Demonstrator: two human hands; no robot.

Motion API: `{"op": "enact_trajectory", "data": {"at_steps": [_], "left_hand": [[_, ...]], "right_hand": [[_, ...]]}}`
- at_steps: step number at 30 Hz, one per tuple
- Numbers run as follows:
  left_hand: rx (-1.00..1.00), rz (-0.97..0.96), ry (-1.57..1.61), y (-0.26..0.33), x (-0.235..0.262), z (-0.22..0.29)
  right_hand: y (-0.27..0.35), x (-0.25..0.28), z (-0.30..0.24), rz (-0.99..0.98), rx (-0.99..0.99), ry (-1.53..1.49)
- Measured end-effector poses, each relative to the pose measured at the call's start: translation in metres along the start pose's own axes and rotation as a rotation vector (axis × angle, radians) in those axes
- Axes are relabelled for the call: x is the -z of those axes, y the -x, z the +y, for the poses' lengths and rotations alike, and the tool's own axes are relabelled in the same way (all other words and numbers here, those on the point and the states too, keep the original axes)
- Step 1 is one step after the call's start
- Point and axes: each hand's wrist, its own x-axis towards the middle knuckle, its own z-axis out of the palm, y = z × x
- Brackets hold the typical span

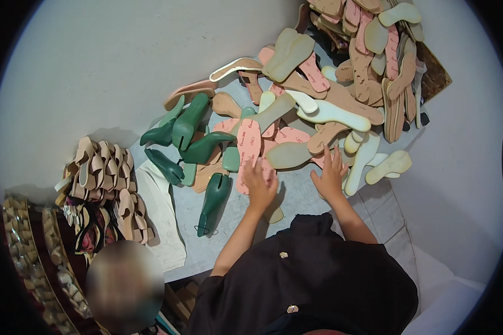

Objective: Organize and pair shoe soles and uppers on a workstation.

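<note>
My left hand (260, 185) rests with its fingers apart on the lower end of a pink insole (248, 137) with printed marks. To the right, my right hand (331, 174) has its fingers spread at the edge of the insole pile, close to a tan insole (325, 137). A pale greenish insole (289, 155) lies between the two hands. Several green shoe lasts lie left of my left hand; the nearest last (215, 202) points toward the table's front edge. Whether my right fingertips press on an insole, I cannot tell.
Pink, tan and cream insoles heap up toward the back right, where a taller pile (362, 61) stands by the wall. Strappy beige sandals (98, 167) are stacked at the left, beside a white cloth (161, 215) on the grey table (187, 251). Another person (126, 287) is at lower left.
</note>
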Motion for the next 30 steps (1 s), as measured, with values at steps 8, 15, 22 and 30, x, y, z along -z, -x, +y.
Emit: {"op": "enact_trajectory", "data": {"at_steps": [8, 15, 22, 30], "left_hand": [[-0.039, -0.186, -0.02, 0.008, -0.016, -0.002], [0.019, -0.291, -0.038, 0.007, -0.021, -0.008], [0.011, -0.366, -0.017, 0.009, -0.019, -0.011], [-0.1, -0.511, -0.006, 0.009, -0.01, -0.016]], "right_hand": [[-0.055, -0.011, 0.015, 0.12, 0.002, 0.059], [-0.139, 0.059, 0.013, 0.155, 0.113, -0.13], [-0.127, 0.07, 0.05, 0.236, 0.064, 0.03], [-0.097, -0.019, 0.057, 0.178, -0.341, -0.481]]}}
